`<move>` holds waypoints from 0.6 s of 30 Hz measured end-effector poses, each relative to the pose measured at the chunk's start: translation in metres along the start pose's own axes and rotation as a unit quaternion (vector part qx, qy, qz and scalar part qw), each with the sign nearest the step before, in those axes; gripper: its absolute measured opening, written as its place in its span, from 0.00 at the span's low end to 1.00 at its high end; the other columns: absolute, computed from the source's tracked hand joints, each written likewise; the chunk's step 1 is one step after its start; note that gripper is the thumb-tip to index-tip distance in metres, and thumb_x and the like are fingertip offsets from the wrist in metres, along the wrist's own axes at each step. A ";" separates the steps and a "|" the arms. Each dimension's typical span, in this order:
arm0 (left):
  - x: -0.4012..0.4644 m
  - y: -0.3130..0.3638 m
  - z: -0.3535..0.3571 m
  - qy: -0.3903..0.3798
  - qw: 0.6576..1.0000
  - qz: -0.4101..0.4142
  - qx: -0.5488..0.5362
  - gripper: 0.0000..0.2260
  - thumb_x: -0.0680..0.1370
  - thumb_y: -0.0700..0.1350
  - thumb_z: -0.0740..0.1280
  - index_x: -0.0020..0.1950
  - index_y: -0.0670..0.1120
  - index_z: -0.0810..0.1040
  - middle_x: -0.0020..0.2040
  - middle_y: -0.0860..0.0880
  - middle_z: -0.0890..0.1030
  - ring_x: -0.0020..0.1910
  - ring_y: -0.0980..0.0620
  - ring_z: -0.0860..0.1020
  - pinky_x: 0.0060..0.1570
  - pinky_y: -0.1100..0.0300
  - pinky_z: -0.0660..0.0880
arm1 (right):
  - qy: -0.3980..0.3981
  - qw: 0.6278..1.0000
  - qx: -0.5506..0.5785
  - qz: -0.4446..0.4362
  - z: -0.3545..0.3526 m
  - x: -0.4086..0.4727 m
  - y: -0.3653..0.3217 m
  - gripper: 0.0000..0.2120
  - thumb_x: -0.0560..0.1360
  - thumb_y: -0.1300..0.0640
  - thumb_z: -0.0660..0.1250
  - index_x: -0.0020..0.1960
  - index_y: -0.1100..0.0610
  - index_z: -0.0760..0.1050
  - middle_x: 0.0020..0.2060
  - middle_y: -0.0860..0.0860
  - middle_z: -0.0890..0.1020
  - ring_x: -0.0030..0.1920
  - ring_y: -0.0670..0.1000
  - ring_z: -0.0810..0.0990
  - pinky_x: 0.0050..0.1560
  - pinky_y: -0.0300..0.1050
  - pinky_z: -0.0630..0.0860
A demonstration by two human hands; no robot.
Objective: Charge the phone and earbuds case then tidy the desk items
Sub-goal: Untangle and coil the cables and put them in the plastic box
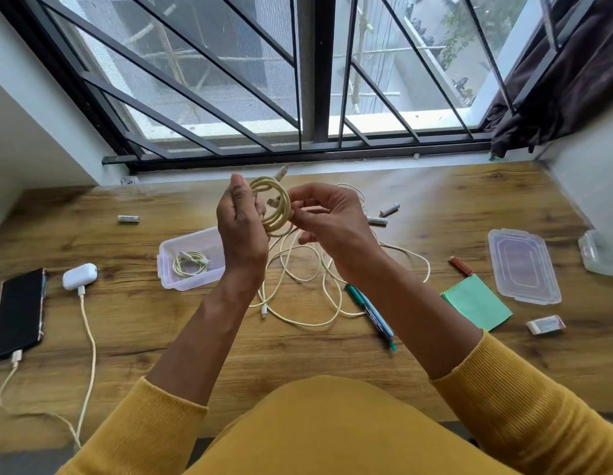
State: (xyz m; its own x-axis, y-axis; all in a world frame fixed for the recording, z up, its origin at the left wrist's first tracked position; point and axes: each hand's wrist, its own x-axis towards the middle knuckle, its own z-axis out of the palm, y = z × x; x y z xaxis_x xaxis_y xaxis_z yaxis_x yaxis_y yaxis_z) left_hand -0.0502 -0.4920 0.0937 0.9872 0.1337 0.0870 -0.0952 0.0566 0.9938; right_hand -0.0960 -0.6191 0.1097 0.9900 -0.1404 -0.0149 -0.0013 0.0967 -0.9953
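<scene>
Holding a cream cable coil (pixel 272 207) above a wooden tabletop (pixel 298 354), a person in mustard-yellow sleeves works at a barred window. The left hand (pixel 241 231) grips the coil's near side with curled fingers, while the right hand (pixel 327 217) pinches its far edge between thumb and fingertips. Below the hands, loose cream cables (pixel 308 279) lie tangled on the wood. Just left of them, an open clear plastic box (pixel 181 255) contains another small coiled cable (pixel 190 264). At far left, a black phone (pixel 18 311) lies flat with a cable plugged into its near end; beside it, a white earbuds case (pixel 79 275) also has a cable plugged in. Three batteries lie scattered: one (pixel 129 219) left of the hands, two (pixel 384 216) to the right. Pens (pixel 370 313), green paper (pixel 476 301), a red lighter (pixel 461 265), an eraser (pixel 545 324) and a clear lid (pixel 524 267) occupy the right side.
</scene>
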 end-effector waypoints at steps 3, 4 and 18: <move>0.000 -0.002 -0.001 -0.006 0.999 0.010 0.034 0.20 0.86 0.58 0.53 0.39 0.50 0.66 0.33 0.51 0.67 0.31 0.51 0.64 0.30 0.56 0.61 | -0.013 0.996 0.082 0.029 0.001 0.001 0.001 0.08 0.77 0.69 0.73 0.56 0.68 0.82 0.41 0.60 0.83 0.39 0.53 0.83 0.40 0.48 0.83; 0.000 -0.002 -0.001 -0.007 0.999 0.016 0.048 0.20 0.86 0.59 0.53 0.39 0.50 0.66 0.33 0.51 0.67 0.31 0.51 0.64 0.30 0.55 0.61 | -0.017 0.994 0.101 0.037 0.000 0.001 0.001 0.09 0.77 0.70 0.73 0.56 0.69 0.81 0.41 0.60 0.83 0.39 0.55 0.84 0.41 0.49 0.84; -0.004 -0.007 0.000 0.025 0.966 0.102 0.235 0.16 0.89 0.49 0.54 0.43 0.48 0.71 0.32 0.54 0.73 0.32 0.56 0.71 0.38 0.47 0.69 | -0.011 0.986 0.151 0.067 -0.002 0.001 -0.016 0.12 0.78 0.72 0.63 0.61 0.64 0.75 0.50 0.62 0.80 0.46 0.60 0.85 0.50 0.56 0.84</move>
State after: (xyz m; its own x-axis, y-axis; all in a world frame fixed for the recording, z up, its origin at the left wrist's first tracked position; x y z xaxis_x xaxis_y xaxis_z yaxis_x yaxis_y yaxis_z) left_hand -0.0531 -0.4927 0.0867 0.9453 0.1434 0.2930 -0.2068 -0.4310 0.8783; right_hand -0.0957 -0.6230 0.1252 0.9866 -0.0851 -0.1394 -0.0938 0.4030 -0.9104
